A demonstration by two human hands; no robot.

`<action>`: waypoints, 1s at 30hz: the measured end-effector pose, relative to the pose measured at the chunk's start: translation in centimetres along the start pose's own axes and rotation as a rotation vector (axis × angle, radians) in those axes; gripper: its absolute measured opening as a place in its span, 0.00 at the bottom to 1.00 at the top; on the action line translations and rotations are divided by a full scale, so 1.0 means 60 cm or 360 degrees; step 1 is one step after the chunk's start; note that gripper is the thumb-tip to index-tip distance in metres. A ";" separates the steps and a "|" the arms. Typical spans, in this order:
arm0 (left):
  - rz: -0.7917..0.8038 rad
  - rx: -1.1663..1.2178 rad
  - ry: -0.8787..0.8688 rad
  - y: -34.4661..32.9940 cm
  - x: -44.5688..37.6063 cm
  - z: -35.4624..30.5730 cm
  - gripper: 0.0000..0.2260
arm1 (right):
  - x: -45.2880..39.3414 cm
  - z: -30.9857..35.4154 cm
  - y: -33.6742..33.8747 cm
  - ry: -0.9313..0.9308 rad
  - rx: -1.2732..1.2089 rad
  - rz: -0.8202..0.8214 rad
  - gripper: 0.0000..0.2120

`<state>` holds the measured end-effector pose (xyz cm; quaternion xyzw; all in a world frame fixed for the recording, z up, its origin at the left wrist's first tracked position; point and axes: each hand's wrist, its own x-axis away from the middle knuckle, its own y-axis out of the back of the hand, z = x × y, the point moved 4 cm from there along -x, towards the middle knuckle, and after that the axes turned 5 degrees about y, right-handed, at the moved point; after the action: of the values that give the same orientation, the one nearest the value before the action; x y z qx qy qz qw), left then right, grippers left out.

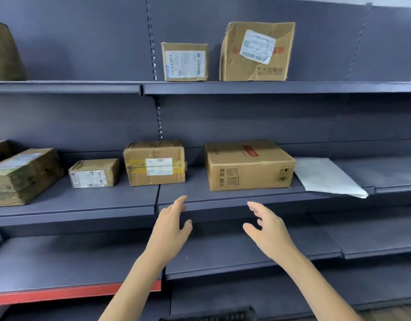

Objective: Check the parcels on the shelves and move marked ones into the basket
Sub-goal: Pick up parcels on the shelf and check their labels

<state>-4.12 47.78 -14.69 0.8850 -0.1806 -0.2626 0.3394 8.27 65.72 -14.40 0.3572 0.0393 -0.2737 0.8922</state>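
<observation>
Presumably the next parcel is the brown box [249, 165] at centre-right on the middle shelf [223, 195]. Left hand [169, 230] and right hand [268, 232] hover below it, each grip spread and empty. Best to take both side walls evenly, then tilt it to find any mark. Only a dark basket [211, 315] rim shows at the bottom edge; the labels are too blurred to read.
</observation>
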 end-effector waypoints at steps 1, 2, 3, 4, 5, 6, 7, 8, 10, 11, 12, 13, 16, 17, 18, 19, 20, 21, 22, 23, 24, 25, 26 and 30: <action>0.0014 -0.0001 -0.0011 -0.023 -0.008 -0.022 0.24 | -0.004 -0.020 0.025 0.0001 0.0012 0.0002 0.25; 0.0035 -0.0003 -0.0013 -0.047 -0.015 -0.043 0.24 | -0.006 -0.040 0.051 -0.0007 0.0027 -0.0001 0.25; 0.0057 0.0007 -0.0007 -0.067 -0.020 -0.063 0.24 | -0.006 -0.059 0.076 -0.0026 0.0034 -0.0007 0.24; 0.0070 0.0020 -0.0007 -0.083 -0.023 -0.077 0.24 | -0.007 -0.075 0.096 -0.0050 0.0025 -0.0019 0.24; 0.0077 0.0025 -0.0011 -0.100 -0.027 -0.093 0.24 | -0.007 -0.092 0.118 -0.0077 0.0007 -0.0037 0.23; 0.0081 0.0020 -0.0011 -0.113 -0.030 -0.104 0.24 | -0.007 -0.108 0.135 -0.0101 -0.0003 -0.0047 0.22; 0.0079 0.0023 -0.0001 -0.124 -0.033 -0.115 0.24 | -0.009 -0.121 0.149 -0.0121 -0.0007 -0.0052 0.22; 0.0078 0.0040 0.0009 -0.132 -0.037 -0.123 0.24 | -0.012 -0.131 0.159 -0.0134 -0.0006 -0.0054 0.22; 0.0080 0.0073 0.0010 -0.144 -0.044 -0.133 0.24 | -0.020 -0.144 0.170 -0.0134 -0.0004 -0.0056 0.22; 0.0081 0.0088 0.0006 -0.148 -0.048 -0.135 0.24 | -0.023 -0.148 0.173 -0.0134 -0.0010 -0.0055 0.22; 0.0082 0.0106 -0.0003 -0.151 -0.054 -0.136 0.24 | -0.027 -0.152 0.174 -0.0138 -0.0020 -0.0058 0.22; 0.0081 0.0124 -0.0007 -0.154 -0.059 -0.136 0.24 | -0.031 -0.157 0.175 -0.0142 -0.0033 -0.0063 0.22; 0.0094 0.0154 -0.0019 -0.162 -0.079 -0.127 0.24 | -0.045 -0.169 0.171 -0.0136 -0.0050 -0.0093 0.23; 0.0096 0.0164 -0.0025 -0.165 -0.088 -0.122 0.24 | -0.051 -0.170 0.169 -0.0142 -0.0050 -0.0103 0.23; 0.0091 0.0170 -0.0030 -0.168 -0.097 -0.117 0.24 | -0.057 -0.171 0.166 -0.0150 -0.0045 -0.0107 0.23; 0.0086 0.0172 -0.0026 -0.172 -0.105 -0.112 0.25 | -0.061 -0.173 0.164 -0.0160 -0.0037 -0.0103 0.23; 0.0085 0.0176 -0.0016 -0.176 -0.112 -0.106 0.25 | -0.067 -0.175 0.161 -0.0168 -0.0031 -0.0102 0.23; 0.0088 0.0180 0.0000 -0.180 -0.118 -0.101 0.25 | -0.072 -0.177 0.158 -0.0171 -0.0028 -0.0101 0.23; 0.0094 0.0182 0.0024 -0.183 -0.122 -0.096 0.25 | -0.078 -0.179 0.155 -0.0170 -0.0025 -0.0100 0.23; 0.0094 0.0183 0.0050 -0.185 -0.125 -0.092 0.25 | -0.084 -0.180 0.153 -0.0167 -0.0026 -0.0101 0.23; 0.0097 0.0183 0.0075 -0.187 -0.128 -0.088 0.25 | -0.090 -0.180 0.151 -0.0164 -0.0033 -0.0102 0.23; 0.0099 0.0183 0.0100 -0.188 -0.131 -0.083 0.25 | -0.099 -0.181 0.151 -0.0163 -0.0041 -0.0105 0.23; 0.0103 0.0183 0.0120 -0.189 -0.135 -0.080 0.26 | -0.107 -0.182 0.150 -0.0161 -0.0045 -0.0106 0.23; 0.0084 0.0171 0.0174 -0.197 -0.166 -0.069 0.26 | -0.143 -0.197 0.153 -0.0145 -0.0051 -0.0099 0.23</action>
<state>-7.94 63.18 -16.89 0.9099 -0.1989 -0.1948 0.3075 7.24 82.90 -15.22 0.3288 0.0140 -0.3165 0.8897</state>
